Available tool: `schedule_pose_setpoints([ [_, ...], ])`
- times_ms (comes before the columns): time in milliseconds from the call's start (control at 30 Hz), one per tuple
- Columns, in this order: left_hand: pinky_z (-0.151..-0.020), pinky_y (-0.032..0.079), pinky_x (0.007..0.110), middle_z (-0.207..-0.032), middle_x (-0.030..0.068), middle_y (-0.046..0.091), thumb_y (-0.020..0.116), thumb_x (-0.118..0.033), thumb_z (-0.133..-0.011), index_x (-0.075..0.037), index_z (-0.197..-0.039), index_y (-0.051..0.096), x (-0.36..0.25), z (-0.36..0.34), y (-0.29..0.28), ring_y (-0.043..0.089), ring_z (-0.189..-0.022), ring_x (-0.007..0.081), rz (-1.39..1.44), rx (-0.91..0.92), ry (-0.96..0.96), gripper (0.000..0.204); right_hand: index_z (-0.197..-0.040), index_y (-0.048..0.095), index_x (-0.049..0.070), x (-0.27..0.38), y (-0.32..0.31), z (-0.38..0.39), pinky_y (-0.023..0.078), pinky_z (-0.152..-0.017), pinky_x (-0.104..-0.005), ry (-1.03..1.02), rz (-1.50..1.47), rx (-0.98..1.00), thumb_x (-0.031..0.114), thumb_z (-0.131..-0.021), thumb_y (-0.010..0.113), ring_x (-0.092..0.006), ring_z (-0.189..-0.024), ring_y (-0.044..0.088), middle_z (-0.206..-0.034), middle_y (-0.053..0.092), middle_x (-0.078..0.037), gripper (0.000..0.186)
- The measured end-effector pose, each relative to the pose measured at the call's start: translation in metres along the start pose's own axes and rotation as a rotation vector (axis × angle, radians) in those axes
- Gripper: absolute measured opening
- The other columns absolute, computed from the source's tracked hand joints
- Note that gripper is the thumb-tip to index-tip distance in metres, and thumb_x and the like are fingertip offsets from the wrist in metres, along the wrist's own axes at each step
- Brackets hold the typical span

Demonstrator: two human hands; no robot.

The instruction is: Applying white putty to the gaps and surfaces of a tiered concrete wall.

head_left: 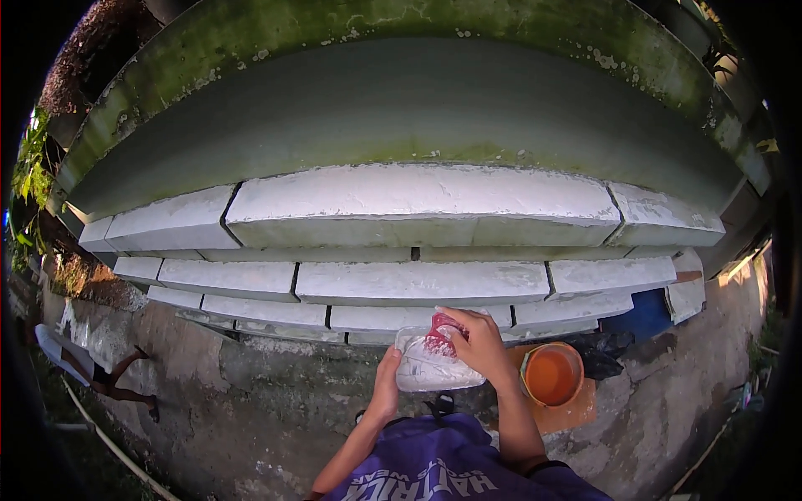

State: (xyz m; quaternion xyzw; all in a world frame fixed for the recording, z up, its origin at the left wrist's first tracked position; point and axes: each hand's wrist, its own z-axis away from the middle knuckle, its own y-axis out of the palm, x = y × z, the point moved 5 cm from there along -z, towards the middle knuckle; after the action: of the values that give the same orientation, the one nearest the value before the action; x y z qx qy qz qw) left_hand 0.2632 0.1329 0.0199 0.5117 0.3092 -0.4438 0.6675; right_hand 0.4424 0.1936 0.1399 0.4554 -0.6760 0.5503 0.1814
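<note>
My left hand (pixel 387 376) grips the left side of a white plastic container (pixel 422 374), which is smeared inside with a pale substance. My right hand (pixel 472 342) is closed on a red object (pixel 443 326), possibly a scraper or pad, with white material on it, held in the container at its upper right. The container is over the lower edge of long white-topped concrete blocks (pixel 426 280). An orange bucket (pixel 553 376) stands to the right of my right hand.
Tiers of blocks (pixel 418 196) span the view below a mossy wall (pixel 401 92). A person (pixel 92 367) walks at the left on the concrete ground (pixel 209 401). The bucket sits on an orange board (pixel 568 417), near a dark plastic bag (pixel 597 351) and a blue object (pixel 635 317).
</note>
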Motion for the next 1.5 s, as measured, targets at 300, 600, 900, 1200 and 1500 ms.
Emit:
schedule_pose_setpoints([
  [300,-0.109,0.041,0.036,-0.134,0.0129,0.061,0.043,-0.047,-0.105,0.001,-0.142,0.051,-0.014,0.003,0.000,0.059,-0.123,0.0217,-0.010,-0.013,0.009,0.061,-0.125,0.066,0.001,0.003,-0.009,-0.007,0.054,-0.087,-0.0414,0.048,0.051,-0.005,0.000,-0.085,0.061,-0.0388,-0.094,0.070,-0.104,0.072,-0.024,0.040],
  [600,-0.109,0.041,0.036,-0.136,0.0128,0.059,0.043,-0.048,-0.105,0.000,-0.144,0.049,-0.020,0.007,-0.004,0.058,-0.124,0.0219,0.008,0.034,0.001,0.062,-0.125,0.067,0.004,0.026,0.005,-0.006,0.048,-0.092,-0.0441,-0.060,0.179,-0.056,0.003,-0.085,0.063,-0.0371,-0.096,0.067,-0.105,0.072,-0.020,0.041],
  [900,-0.110,0.039,0.034,-0.138,0.0111,0.057,0.041,-0.041,-0.108,-0.001,-0.146,0.046,-0.020,0.007,-0.020,0.054,-0.128,0.0200,0.081,0.034,-0.035,0.056,-0.123,0.070,0.008,0.036,-0.001,0.003,0.047,-0.090,-0.0412,-0.076,0.081,0.008,0.002,-0.082,0.065,-0.0338,-0.089,0.065,-0.096,0.071,-0.014,0.042],
  [1200,-0.110,0.042,0.037,-0.138,0.0115,0.057,0.040,-0.041,-0.109,-0.001,-0.143,0.048,-0.014,0.005,-0.030,0.057,-0.126,0.0207,0.219,0.039,-0.085,0.053,-0.109,0.074,0.007,0.050,0.028,0.012,0.046,-0.090,-0.0425,-0.199,0.181,0.274,0.005,-0.083,0.066,-0.0287,-0.092,0.065,-0.097,0.072,-0.009,0.027],
  [1500,-0.108,0.043,0.037,-0.138,0.0118,0.055,0.040,-0.040,-0.109,-0.001,-0.145,0.042,-0.021,0.010,-0.037,0.055,-0.128,0.0206,0.172,0.026,-0.018,0.053,-0.106,0.071,0.002,0.041,0.045,0.007,0.048,-0.077,-0.0430,-0.249,0.174,-0.009,-0.001,-0.076,0.065,-0.0318,-0.087,0.065,-0.093,0.072,-0.012,0.031],
])
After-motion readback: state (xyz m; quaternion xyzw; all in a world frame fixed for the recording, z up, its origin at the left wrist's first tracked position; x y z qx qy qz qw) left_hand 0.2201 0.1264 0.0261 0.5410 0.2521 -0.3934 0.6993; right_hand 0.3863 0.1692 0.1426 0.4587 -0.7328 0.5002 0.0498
